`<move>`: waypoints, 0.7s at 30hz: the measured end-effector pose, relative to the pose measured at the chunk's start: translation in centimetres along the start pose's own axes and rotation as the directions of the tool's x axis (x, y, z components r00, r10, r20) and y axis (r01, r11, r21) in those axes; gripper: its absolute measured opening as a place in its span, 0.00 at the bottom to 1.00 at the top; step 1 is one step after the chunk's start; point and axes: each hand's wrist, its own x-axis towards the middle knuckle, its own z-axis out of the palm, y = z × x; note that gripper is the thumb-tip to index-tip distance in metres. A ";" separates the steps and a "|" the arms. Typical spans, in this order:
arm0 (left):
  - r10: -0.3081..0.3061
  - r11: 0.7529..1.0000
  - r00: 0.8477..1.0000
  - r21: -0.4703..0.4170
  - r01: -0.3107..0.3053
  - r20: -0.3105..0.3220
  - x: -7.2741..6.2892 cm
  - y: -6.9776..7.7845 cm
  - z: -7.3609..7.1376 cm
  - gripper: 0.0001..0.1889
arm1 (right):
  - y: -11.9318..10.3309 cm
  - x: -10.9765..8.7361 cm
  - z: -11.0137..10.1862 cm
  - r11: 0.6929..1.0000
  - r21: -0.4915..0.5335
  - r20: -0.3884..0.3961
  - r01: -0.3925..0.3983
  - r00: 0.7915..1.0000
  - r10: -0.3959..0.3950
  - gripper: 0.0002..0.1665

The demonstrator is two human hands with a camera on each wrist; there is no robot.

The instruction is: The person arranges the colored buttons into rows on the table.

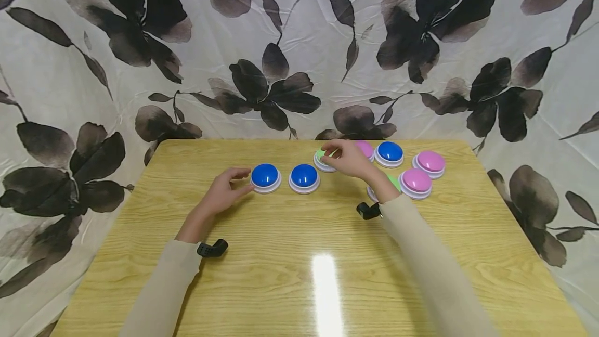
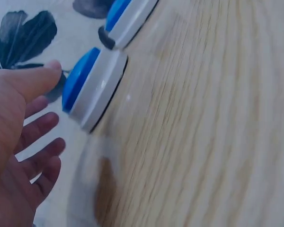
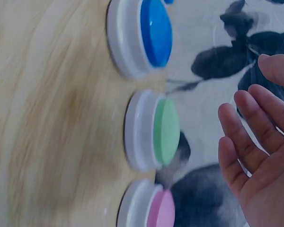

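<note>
My left hand (image 1: pixel 222 191) is beside a domed blue push button (image 1: pixel 264 176) on a white round base, at its left side. In the left wrist view the thumb reaches toward that button and the fingers are spread, gripping nothing; whether a fingertip touches the base I cannot tell. A second blue button (image 1: pixel 304 177) sits just to its right. My right hand (image 1: pixel 348 159) hovers over a green button (image 1: pixel 320 155), partly covering it in the head view. From the right wrist, a gap shows between the loosely bent fingers and the green dome (image 3: pixel 166 132).
Right of the right hand stand a pink button (image 1: pixel 365 150), another blue one (image 1: pixel 389 152) and two more pink ones (image 1: pixel 431 161). The right forearm partly hides a second green button (image 1: pixel 394 183). Floral cloth (image 1: pixel 262 25) hangs behind the wooden table (image 1: pixel 262 285).
</note>
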 end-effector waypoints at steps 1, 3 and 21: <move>0.000 1.000 1.000 -0.002 0.000 0.004 -0.2 0.2 0.1 0.25 | 0.3 -0.3 -0.3 1.000 -0.007 -0.004 0.003 1.000 -0.003 0.19; 0.005 1.000 1.000 -0.008 -0.005 0.011 -0.5 0.6 0.2 0.23 | 0.9 -1.1 -0.9 0.999 -0.029 -0.019 0.015 1.000 -0.016 0.18; 0.082 0.996 0.988 -0.039 -0.078 0.132 -1.0 3.6 3.4 0.14 | 4.8 -7.7 -6.0 0.991 -0.028 -0.105 -0.130 0.986 0.126 0.22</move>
